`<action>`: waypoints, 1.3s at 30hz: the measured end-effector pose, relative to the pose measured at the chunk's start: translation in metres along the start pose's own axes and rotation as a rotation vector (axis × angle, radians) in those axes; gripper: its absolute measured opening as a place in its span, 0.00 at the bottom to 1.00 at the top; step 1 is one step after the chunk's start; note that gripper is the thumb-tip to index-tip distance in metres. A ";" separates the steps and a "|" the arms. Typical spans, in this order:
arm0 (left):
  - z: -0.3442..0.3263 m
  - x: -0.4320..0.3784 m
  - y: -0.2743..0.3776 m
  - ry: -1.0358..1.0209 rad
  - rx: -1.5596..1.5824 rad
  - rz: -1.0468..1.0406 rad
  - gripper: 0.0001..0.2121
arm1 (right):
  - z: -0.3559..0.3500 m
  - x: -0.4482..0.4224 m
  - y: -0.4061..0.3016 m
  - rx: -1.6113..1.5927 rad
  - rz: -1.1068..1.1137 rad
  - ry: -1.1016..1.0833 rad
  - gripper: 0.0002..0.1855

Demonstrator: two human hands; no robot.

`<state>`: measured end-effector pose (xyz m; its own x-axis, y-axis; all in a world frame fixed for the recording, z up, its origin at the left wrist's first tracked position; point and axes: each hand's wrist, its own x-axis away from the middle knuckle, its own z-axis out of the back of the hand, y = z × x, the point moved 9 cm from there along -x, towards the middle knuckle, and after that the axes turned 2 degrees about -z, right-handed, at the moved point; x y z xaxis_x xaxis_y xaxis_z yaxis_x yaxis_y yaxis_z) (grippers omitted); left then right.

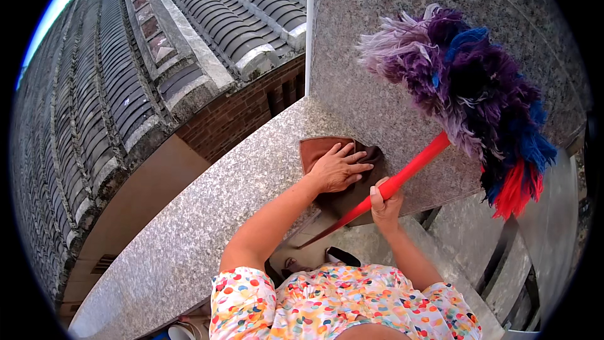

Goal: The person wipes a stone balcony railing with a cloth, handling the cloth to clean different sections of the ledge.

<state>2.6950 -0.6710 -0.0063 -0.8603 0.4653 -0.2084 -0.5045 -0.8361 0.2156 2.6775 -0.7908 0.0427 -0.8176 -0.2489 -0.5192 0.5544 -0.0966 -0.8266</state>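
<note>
My left hand [336, 170] lies flat with its fingers spread on a brown cloth [314, 151]. The cloth rests at the inner corner of a speckled granite ledge [222, 198], and part of it hangs over the edge in shadow. My right hand [388, 205] is wrapped around the red handle [420, 158] of a mop, held head up. Its shaggy head [476, 75] of purple, lilac, blue and red strands stands up and to the right, in front of a granite panel. Downward, the handle's thin end runs towards the floor.
Beyond the ledge, to the left, are tiled roofs [217, 14] and a brick wall [226, 125] below the eaves. The granite panel [344, 56] rises behind the mop. Concrete slabs with dark gaps [472, 236] lie at lower right. Below me are a dark shoe [344, 256] and pale floor.
</note>
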 end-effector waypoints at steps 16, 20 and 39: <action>0.035 0.040 -0.183 0.230 -0.148 1.063 0.25 | -0.006 0.002 0.006 -0.053 -0.035 0.013 0.09; 0.031 0.044 -0.152 0.243 -0.165 1.049 0.29 | -0.010 0.001 0.012 -0.075 -0.029 0.028 0.10; 0.059 0.307 0.035 0.262 -0.321 1.258 0.27 | -0.029 -0.014 0.022 -0.109 -0.058 -0.043 0.11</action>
<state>2.4089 -0.5399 -0.0068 -0.6676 -0.7118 -0.2182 0.6924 -0.7014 0.1695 2.6971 -0.7611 0.0256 -0.8392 -0.2875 -0.4616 0.4840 -0.0075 -0.8751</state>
